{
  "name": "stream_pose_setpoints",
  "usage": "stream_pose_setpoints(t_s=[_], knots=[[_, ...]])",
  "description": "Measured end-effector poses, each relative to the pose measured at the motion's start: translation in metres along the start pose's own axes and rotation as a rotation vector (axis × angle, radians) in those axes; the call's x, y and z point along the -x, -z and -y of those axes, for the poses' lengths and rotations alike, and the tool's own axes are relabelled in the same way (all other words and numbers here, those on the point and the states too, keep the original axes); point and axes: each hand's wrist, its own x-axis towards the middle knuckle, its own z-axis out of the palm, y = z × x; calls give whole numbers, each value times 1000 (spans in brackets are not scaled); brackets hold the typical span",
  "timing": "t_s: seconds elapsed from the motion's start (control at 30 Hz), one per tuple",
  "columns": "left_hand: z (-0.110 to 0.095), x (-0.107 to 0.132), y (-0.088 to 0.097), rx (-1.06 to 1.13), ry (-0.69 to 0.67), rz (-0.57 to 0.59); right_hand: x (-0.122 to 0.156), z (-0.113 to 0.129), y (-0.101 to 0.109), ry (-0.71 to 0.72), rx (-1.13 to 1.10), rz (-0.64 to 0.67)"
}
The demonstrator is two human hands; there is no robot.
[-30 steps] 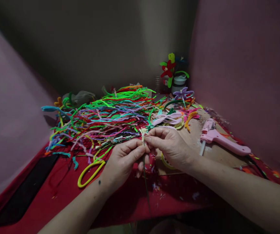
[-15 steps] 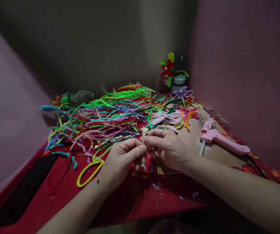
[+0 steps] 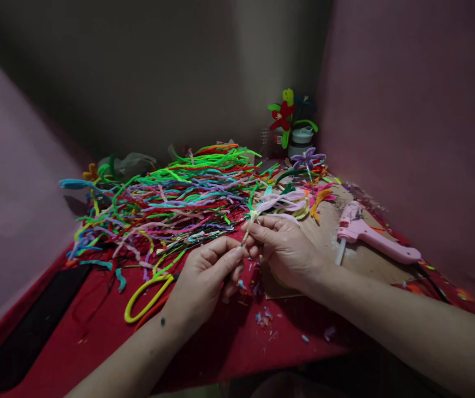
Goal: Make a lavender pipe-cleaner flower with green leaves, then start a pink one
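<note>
Both my hands meet above the red table (image 3: 229, 342), pinching a thin stem with a pale tufted tip (image 3: 252, 215). My left hand (image 3: 204, 276) grips the stem low down between thumb and fingers. My right hand (image 3: 285, 249) pinches it just under the tuft, fingers closed. The stem leans to the right at the top. Just behind the hands lies a big heap of coloured pipe cleaners (image 3: 171, 199). The lower part of the stem is hidden by my left hand.
Yellow-handled scissors (image 3: 146, 298) lie left of my left hand. A pink glue gun (image 3: 372, 237) rests on a brown board (image 3: 332, 232) at the right. Finished pipe-cleaner flowers (image 3: 283, 116) stand in a jar in the back corner. Walls close in on both sides.
The tufted tip has tilted to the right and sunk a little. My hands have shifted slightly, and the view has drifted so the heap sits further left.
</note>
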Motion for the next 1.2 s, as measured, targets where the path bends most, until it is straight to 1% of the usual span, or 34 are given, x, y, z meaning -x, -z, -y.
stream_pose_setpoints(t_s=[0.17, 0.4, 0.57, 0.63, 0.67, 0.77, 0.83, 0.93, 1.03, 1.2], knots=[[2, 0, -3, -128, -63, -81, 0, -3, 1, -21, -15, -21], [3, 2, -4, -420, -202, -198, -1, -7, 1, -41, -52, -52], [6, 2, -4, -545, -281, -221, -1, -8, 0, -36, -43, -60], [5, 2, -4, -524, -267, -216, -1, -8, 0, -38, -36, -60], [4, 1, -5, -485, -238, -204, -1, -8, 0, -38, -28, -62], [-1, -2, -8, -292, -112, -143, 0, -8, 0, -17, -5, -73], [-3, -4, -9, -169, -64, -123, 0, -9, 0, -1, 6, -70], [-3, -6, -8, -63, -82, -108, 0, -10, 1, -14, -2, -39], [-2, -7, -6, -21, -110, -85, 0, -9, 2, -31, -22, -13], [-2, -7, -6, -23, -116, -106, -1, -7, 3, -23, -33, -46]])
